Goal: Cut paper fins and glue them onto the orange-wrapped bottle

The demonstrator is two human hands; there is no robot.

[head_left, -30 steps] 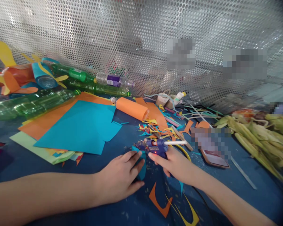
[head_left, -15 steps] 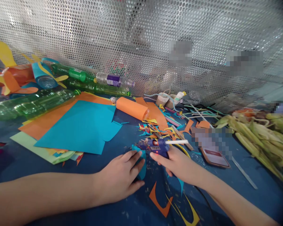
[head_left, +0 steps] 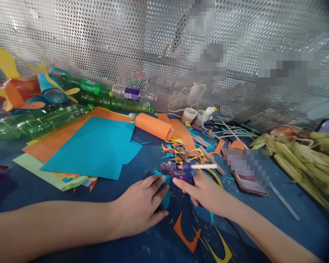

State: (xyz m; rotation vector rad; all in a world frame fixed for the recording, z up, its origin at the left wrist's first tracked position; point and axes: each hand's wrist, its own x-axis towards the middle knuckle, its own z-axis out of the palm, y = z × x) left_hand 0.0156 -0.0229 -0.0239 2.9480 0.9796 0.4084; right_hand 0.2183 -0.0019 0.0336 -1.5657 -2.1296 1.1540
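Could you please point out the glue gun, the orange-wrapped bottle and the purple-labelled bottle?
Glue gun (head_left: 183, 171), head view: its blue body.
Orange-wrapped bottle (head_left: 153, 126), head view: its orange paper.
Purple-labelled bottle (head_left: 132, 94), head view: its label.

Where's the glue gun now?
The glue gun is in the right hand, right of centre in the head view, beside the blue paper under the left hand.

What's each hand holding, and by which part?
The right hand holds the blue hot glue gun by its handle. The left hand lies on a blue paper piece; whether it grips it can't be told.
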